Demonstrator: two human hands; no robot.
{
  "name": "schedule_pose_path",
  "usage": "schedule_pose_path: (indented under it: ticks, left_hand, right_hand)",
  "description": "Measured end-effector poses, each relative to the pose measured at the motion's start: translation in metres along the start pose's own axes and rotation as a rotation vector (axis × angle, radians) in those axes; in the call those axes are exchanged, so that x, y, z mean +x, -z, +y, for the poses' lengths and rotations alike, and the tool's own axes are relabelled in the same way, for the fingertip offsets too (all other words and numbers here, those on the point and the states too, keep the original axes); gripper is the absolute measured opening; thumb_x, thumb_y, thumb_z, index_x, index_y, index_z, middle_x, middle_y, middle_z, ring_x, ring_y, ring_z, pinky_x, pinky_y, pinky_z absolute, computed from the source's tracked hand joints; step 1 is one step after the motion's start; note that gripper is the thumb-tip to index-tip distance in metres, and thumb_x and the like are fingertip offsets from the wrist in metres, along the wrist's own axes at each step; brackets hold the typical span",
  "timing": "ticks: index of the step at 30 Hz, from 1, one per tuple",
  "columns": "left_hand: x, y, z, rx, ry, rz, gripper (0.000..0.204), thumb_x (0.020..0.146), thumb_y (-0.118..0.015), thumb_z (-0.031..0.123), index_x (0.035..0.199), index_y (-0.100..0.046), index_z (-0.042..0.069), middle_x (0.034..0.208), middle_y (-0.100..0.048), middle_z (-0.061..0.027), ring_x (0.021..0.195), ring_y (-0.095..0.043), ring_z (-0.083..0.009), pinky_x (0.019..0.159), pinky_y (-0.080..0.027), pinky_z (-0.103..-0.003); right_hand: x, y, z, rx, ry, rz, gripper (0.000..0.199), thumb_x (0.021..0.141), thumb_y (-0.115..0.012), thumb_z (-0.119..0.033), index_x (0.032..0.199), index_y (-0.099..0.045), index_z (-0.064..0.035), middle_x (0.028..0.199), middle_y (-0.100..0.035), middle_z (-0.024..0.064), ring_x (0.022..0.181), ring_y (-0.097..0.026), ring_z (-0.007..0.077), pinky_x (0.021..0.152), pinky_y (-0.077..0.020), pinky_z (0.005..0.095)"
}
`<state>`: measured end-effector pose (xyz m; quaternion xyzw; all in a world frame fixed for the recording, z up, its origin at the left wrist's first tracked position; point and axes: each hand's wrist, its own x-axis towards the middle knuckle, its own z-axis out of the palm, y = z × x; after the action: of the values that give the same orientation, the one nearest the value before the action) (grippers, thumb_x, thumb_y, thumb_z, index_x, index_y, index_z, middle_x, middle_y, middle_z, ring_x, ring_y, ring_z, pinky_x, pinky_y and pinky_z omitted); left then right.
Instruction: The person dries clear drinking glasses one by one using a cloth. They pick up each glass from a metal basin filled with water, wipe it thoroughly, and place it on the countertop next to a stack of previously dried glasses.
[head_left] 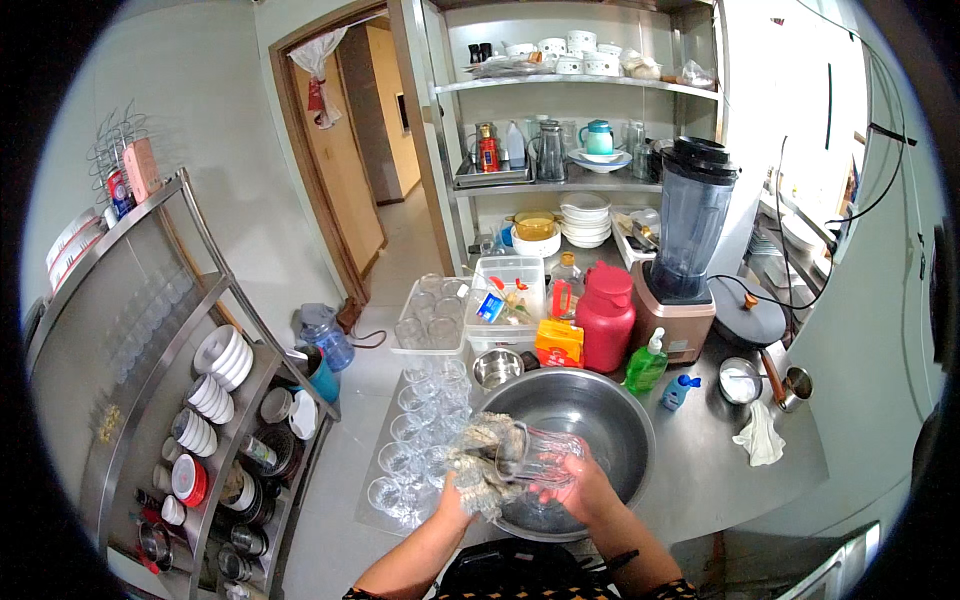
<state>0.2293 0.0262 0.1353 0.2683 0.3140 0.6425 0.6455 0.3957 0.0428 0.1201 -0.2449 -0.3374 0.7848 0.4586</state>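
Observation:
My right hand is closed round a clear drinking glass, which lies tilted on its side above the large metal basin. A crumpled grey-beige cloth bunches over my left hand and presses against the glass's left end. Most of my left fingers are hidden by the cloth, but they grip it. Left of the basin, several clear glasses stand close together on the counter, near my left forearm. Water in the basin cannot be made out.
Behind the basin stand a small metal pot, an orange-yellow box, a red jug, a green soap bottle and a blender. A glass-filled bin is at the back left. A dish rack lines the left wall.

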Motion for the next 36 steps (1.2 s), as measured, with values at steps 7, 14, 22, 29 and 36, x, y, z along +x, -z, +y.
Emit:
schedule_pose_path:
  ticks: [7,14,22,29,36]
  left_hand:
    - [-0.011,-0.009,-0.013,-0.150,0.264,-0.093,0.028,0.087,-0.040,0.017,0.111,-0.046,0.004,0.105,-0.052,-0.0079,0.094,-0.052,-0.0199,0.083,-0.044,-0.031]
    - [-0.007,0.006,-0.013,-0.362,0.335,-0.158,0.029,0.088,-0.037,0.019,0.113,-0.044,0.004,0.106,-0.051,-0.0104,0.097,-0.051,-0.0220,0.084,-0.044,-0.034]
    - [-0.023,0.027,-0.026,-0.190,0.356,-0.139,0.034,0.088,-0.036,0.025,0.111,-0.047,0.003,0.107,-0.053,-0.0127,0.095,-0.053,-0.0240,0.082,-0.045,-0.036]
    - [-0.031,0.047,-0.037,-0.400,0.418,-0.104,0.033,0.088,-0.036,0.024,0.109,-0.048,0.002,0.101,-0.055,-0.0129,0.086,-0.057,-0.0216,0.073,-0.049,-0.032]
    - [-0.063,0.064,-0.021,-0.221,0.358,0.146,0.022,0.086,-0.044,0.012,0.103,-0.051,0.001,0.091,-0.058,-0.0100,0.076,-0.058,-0.0194,0.064,-0.051,-0.032]
  right_hand:
    - [-0.006,-0.029,0.024,-0.609,0.595,0.140,0.070,0.059,-0.073,-0.014,0.111,-0.029,0.0003,0.111,-0.043,0.0144,0.102,-0.044,0.0235,0.089,-0.0344,0.0373]
    - [-0.017,-0.033,-0.010,-1.266,0.751,0.112,0.072,0.055,-0.076,-0.033,0.109,-0.041,-0.0014,0.111,-0.044,0.0177,0.102,-0.043,0.0327,0.088,-0.0343,0.0400]
    - [-0.021,-0.053,-0.044,-1.564,0.782,-0.406,0.029,0.066,-0.067,-0.023,0.087,-0.059,-0.0050,0.090,-0.056,0.0090,0.096,-0.049,0.0260,0.082,-0.0403,0.0345]
    - [-0.021,-0.063,-0.026,-1.597,0.812,-0.549,0.015,0.064,-0.068,-0.016,0.074,-0.061,-0.0066,0.077,-0.057,0.0051,0.085,-0.053,0.0237,0.076,-0.0430,0.0325]
    - [-0.016,-0.072,-0.001,-1.632,0.832,-0.562,0.013,0.062,-0.068,-0.012,0.071,-0.061,-0.0070,0.075,-0.057,0.0042,0.083,-0.053,0.0229,0.074,-0.0436,0.0325]
